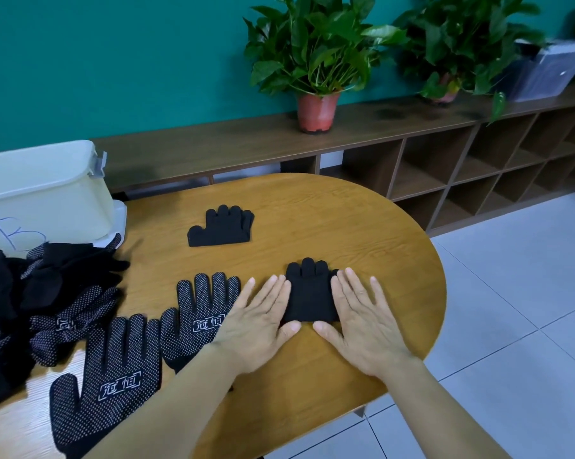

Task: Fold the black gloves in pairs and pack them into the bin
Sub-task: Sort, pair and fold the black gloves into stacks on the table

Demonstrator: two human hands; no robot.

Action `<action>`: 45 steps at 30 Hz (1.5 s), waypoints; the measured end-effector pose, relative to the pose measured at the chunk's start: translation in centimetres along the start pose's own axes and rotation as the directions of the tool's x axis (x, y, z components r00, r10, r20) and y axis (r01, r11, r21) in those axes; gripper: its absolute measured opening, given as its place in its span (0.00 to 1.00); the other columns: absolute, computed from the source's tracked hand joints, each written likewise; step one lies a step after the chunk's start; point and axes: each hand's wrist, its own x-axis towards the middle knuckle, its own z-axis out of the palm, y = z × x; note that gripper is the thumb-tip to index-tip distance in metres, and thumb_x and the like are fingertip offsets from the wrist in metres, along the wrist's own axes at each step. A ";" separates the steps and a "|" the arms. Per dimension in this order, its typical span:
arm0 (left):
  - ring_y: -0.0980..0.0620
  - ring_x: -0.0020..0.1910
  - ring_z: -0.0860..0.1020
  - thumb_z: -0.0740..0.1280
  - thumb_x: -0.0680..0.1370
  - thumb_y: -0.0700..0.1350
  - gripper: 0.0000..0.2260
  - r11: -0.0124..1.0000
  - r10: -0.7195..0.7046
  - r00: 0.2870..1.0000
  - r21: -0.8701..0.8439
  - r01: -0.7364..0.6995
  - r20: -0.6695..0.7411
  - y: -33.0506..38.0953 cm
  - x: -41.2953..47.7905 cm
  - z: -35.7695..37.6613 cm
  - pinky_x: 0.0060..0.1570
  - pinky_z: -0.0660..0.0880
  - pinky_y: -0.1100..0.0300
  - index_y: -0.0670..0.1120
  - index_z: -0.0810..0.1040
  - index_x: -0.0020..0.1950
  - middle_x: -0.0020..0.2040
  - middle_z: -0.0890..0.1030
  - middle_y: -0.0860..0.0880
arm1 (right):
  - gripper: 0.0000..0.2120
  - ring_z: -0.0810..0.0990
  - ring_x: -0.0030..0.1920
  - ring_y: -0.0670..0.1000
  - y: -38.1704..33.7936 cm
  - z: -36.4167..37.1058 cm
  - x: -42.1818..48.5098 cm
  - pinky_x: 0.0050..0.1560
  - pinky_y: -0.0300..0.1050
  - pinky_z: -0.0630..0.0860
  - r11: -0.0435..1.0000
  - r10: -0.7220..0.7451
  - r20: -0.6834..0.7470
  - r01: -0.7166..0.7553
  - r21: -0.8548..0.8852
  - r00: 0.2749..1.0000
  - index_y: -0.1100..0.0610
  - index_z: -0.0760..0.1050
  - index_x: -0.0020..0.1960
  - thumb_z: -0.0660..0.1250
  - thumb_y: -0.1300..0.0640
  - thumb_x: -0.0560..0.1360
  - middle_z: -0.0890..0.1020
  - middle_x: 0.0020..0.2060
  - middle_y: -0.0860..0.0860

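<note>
head, left hand (263, 323), right hand (367, 326) likely touching folded gloves (311, 294), table edge (441, 293) near

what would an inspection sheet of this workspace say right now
surface: wooden table with a rounded end.
job's things: folded glove pair between both hands; second folded pair farther back; far dotted glove and near dotted glove lying flat, print up; glove pile at the left edge; white bin marked B behind the pile.
clutter: nothing seen.
hands: left hand and right hand flat, fingers straight, pressing the folded glove pair's sides.
cables: nothing seen.
surroundings: potted plant, second potted plant and clear box on a low shelf unit; green wall; tiled floor.
</note>
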 end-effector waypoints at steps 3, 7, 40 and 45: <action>0.50 0.80 0.47 0.38 0.82 0.67 0.36 0.999 0.031 0.966 0.038 -0.022 -0.255 -1.3 -0.5 0.8 0.75 0.40 0.49 0.43 0.51 0.81 0.81 0.51 0.47 | 0.34 0.58 0.78 0.55 0.3 -1.0 -0.3 0.72 0.61 0.53 0.995 -0.095 -0.136 0.092 -0.030 0.986 0.59 0.65 0.76 0.50 0.37 0.80 0.66 0.76 0.55; 0.50 0.78 0.59 0.47 0.83 0.64 0.32 0.974 0.215 0.928 0.134 -0.182 -0.305 -1.2 0.6 1.4 0.75 0.49 0.50 0.42 0.65 0.77 0.77 0.65 0.46 | 0.26 0.64 0.76 0.54 0.0 -0.7 0.6 0.70 0.60 0.58 0.968 -0.250 -0.242 0.247 -0.043 0.938 0.57 0.77 0.66 0.54 0.43 0.78 0.78 0.66 0.52; 0.53 0.57 0.82 0.79 0.58 0.30 0.30 0.992 0.123 0.689 0.108 -0.066 -0.714 -6.1 3.5 -6.5 0.70 0.69 0.51 0.42 0.83 0.59 0.56 0.84 0.46 | 0.25 0.79 0.63 0.55 -3.8 -6.6 10.0 0.68 0.61 0.60 0.970 -0.238 -0.485 0.180 -0.163 0.842 0.58 0.83 0.57 0.80 0.60 0.59 0.86 0.49 0.52; 0.53 0.53 0.84 0.81 0.52 0.33 0.33 0.989 0.107 0.708 0.147 -0.005 -0.698 -10.7 3.3 -9.9 0.63 0.72 0.47 0.42 0.84 0.57 0.53 0.86 0.47 | 0.27 0.81 0.61 0.55 -6.1 -8.9 15.0 0.66 0.60 0.60 0.955 -0.296 -0.498 0.256 -0.149 0.815 0.58 0.84 0.54 0.82 0.60 0.56 0.87 0.46 0.51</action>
